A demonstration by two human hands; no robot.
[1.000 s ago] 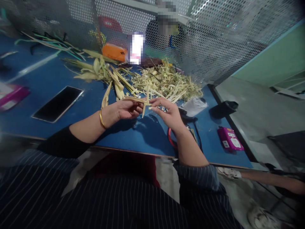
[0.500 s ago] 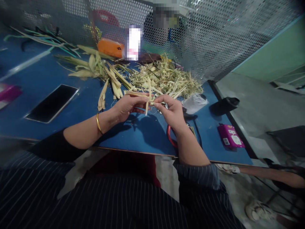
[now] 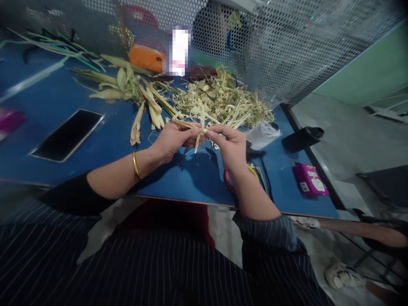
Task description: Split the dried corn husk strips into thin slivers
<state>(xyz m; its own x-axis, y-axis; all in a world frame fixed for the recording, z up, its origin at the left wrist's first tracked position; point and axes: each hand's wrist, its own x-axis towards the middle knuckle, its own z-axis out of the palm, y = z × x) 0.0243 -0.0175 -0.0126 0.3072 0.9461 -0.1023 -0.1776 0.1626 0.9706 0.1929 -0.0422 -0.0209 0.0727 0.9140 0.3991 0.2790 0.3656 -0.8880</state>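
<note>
Pale corn husk strips (image 3: 202, 114) cross one another between my two hands, above the blue table. My left hand (image 3: 174, 140) pinches them from the left, thumb on top, with a gold bangle on its wrist. From the right, my right hand (image 3: 231, 144) pinches the same strips close to where they cross. The fingertips of both hands nearly meet there, and the far fingers are partly hidden. Just beyond lies a heap of shredded husk (image 3: 219, 100). Whole dried corn husks (image 3: 127, 87) lie to its left.
A phone (image 3: 67, 135) lies flat on the blue table (image 3: 105, 161). At the right are a white plastic bag (image 3: 263, 135), a black cylinder (image 3: 302, 139) and a purple packet (image 3: 310, 179). Red-handled scissors (image 3: 227, 180) lie partly under my right wrist. A perforated metal screen (image 3: 280, 51) stands behind.
My right fingers have closed in on the crossing of the strips, nearer my left fingertips. The whole view has shifted slightly.
</note>
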